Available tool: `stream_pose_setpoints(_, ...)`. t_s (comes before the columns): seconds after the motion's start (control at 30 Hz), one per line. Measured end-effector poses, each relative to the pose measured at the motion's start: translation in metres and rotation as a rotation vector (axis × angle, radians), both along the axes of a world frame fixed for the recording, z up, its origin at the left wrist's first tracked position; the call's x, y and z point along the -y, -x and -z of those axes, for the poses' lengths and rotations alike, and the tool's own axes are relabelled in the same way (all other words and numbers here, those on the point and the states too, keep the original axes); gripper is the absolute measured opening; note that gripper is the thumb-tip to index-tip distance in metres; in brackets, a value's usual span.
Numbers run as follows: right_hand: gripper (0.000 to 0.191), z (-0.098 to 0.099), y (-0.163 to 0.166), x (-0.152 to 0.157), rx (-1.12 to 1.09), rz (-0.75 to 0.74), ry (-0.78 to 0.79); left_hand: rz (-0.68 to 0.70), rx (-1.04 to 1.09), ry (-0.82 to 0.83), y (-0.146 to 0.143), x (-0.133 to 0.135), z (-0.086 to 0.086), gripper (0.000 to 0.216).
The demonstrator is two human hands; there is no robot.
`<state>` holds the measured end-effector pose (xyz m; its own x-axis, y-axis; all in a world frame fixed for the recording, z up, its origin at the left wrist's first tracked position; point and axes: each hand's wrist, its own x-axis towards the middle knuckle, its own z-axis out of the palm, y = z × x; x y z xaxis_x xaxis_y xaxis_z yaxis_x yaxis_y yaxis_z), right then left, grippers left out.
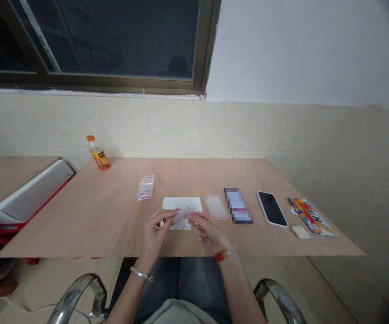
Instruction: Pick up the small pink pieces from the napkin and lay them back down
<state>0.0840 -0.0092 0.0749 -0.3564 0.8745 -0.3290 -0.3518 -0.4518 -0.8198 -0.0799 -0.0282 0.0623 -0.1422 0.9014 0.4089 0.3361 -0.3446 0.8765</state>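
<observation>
Both hands meet over the near middle of a wooden table (113, 216). My left hand (157, 234) and my right hand (207, 231) each pinch one end of a small clear zip bag with a red strip (182, 216), held just above a white sheet of paper (184, 203). A silver bangle is on my left wrist and an orange band on my right. A stack of the same small bags (146, 187) lies further back to the left. Another clear bag (216, 206) lies flat right of the paper.
An orange juice bottle (99, 153) stands at the table's far left corner. To the right lie a blurred-out phone (238, 205), a black phone (271, 208), a small white case (300, 231) and a colourful packet (312, 217). A white box (32, 193) sits left of the table.
</observation>
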Motion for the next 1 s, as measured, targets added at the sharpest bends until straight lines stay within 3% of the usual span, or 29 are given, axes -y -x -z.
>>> stream_pose_setpoints(0.27, 0.036, 0.002, -0.005, -0.002, 0.164, 0.098, -0.062, 0.143, -0.308, -0.035, -0.001, 0.005, -0.008, 0.045)
stream_pose_setpoints(0.37, 0.037, 0.004, -0.002, -0.001, 0.270, 0.132, -0.129, 0.212, -0.323, -0.024, -0.007, 0.008, -0.009, 0.039)
stream_pose_setpoints(0.8, 0.037, 0.002, 0.009, 0.008, 0.236, 0.155, -0.215, 0.139, -0.036, 0.185, -0.024, 0.005, -0.008, 0.023)
stream_pose_setpoints(1.0, 0.032, 0.004, 0.001, 0.008, 0.324, 0.034, -0.328, 0.160, 0.218, 0.288, -0.019, 0.002, -0.008, 0.019)
